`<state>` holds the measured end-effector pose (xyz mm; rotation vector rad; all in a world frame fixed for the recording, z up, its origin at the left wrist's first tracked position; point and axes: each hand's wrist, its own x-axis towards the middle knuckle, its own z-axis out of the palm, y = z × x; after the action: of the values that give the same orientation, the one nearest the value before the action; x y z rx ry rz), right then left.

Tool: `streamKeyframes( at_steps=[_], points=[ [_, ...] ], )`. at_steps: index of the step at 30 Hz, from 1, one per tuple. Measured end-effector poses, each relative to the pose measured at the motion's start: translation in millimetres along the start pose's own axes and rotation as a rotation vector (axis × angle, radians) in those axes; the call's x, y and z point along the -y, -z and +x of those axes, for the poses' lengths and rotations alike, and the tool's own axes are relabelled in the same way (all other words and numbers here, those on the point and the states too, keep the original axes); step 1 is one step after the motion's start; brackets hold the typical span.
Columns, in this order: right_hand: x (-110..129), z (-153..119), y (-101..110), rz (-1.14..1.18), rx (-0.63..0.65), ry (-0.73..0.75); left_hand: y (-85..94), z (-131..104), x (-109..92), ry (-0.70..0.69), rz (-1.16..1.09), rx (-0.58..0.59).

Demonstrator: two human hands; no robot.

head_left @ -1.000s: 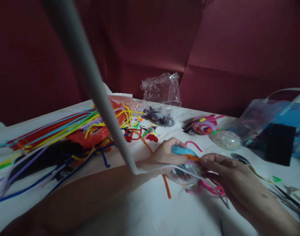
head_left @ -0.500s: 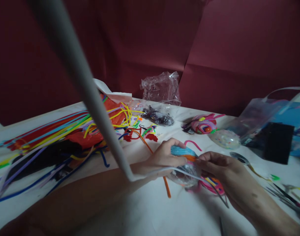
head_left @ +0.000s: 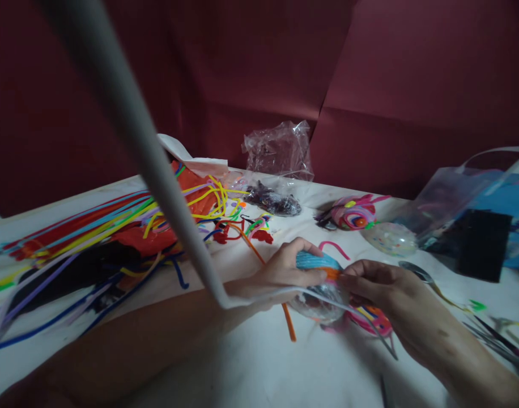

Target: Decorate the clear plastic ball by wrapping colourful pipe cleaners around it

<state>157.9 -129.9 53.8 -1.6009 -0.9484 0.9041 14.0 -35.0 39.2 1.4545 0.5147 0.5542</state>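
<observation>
My left hand (head_left: 291,265) is wrapped round a rounded piece covered in rows of light blue pipe cleaner (head_left: 317,260) with an orange band (head_left: 331,273) at its side. At the right end of this piece my right hand (head_left: 372,280) has its fingers pinched together; what lies between the fingertips is hidden, though they touch the orange band's end. Just below both hands sits a clear plastic dome (head_left: 317,306). A loose orange pipe cleaner (head_left: 289,323) sticks out under my left hand. Under my right wrist lies a pink and multicoloured coiled piece (head_left: 374,322), partly covered.
A blurred pale rod (head_left: 157,187) crosses the near view. Many pipe cleaners (head_left: 93,226) are heaped at left. Behind stand a clear plastic bag (head_left: 279,150) and a pink coiled piece (head_left: 353,212). A tape roll (head_left: 415,272), a black box (head_left: 484,245) and scissors-like tools (head_left: 495,337) lie right.
Hardly anything differs. My right fingers have shifted very slightly against the wrapped piece, and the whole view has moved a few pixels. Both hands keep their places.
</observation>
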Motion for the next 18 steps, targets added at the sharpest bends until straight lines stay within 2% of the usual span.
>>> streamKeyframes(
  at_steps=[3,8,13,18],
  points=[
    [-4,-1,3,-0.029,0.040,0.043,-0.8,1,1,-0.012,0.037,-0.036],
    [-9,-2,1,-0.089,0.028,0.085,-1.9,3,0,-0.003,0.118,-0.071],
    [-5,-3,-7,-0.192,-0.101,0.127,-4.9,3,0,-0.087,0.177,-0.126],
    [0,-5,-13,-0.304,-0.179,0.173,-7.2,4,1,-0.088,0.215,-0.177]
  ],
)
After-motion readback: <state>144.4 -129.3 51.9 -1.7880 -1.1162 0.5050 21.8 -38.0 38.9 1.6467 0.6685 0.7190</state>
